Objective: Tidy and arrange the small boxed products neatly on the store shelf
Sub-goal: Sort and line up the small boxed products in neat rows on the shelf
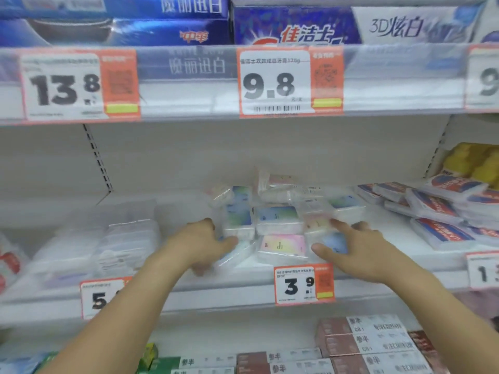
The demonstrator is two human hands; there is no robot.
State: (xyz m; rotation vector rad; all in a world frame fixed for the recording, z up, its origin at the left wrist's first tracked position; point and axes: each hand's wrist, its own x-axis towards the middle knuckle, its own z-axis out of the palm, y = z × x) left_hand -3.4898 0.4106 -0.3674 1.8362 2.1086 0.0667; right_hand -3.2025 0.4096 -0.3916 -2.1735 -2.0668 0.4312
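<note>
White shelving, orange price tags

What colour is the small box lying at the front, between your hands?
Pastel pink fading to yellow, on the front box, head view.

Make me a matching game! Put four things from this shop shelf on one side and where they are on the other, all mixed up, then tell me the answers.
Things:
1. pink box
2. 3.9 price tag
3. red and blue packs
4. left hand

Places:
A. at the right end of the middle shelf
B. on the shelf's front edge, below the pile of small boxes
C. at the left side of the pile of small boxes
D. at the front of the pile, between the two hands

Pairs: 1-D, 2-B, 3-A, 4-C
</note>
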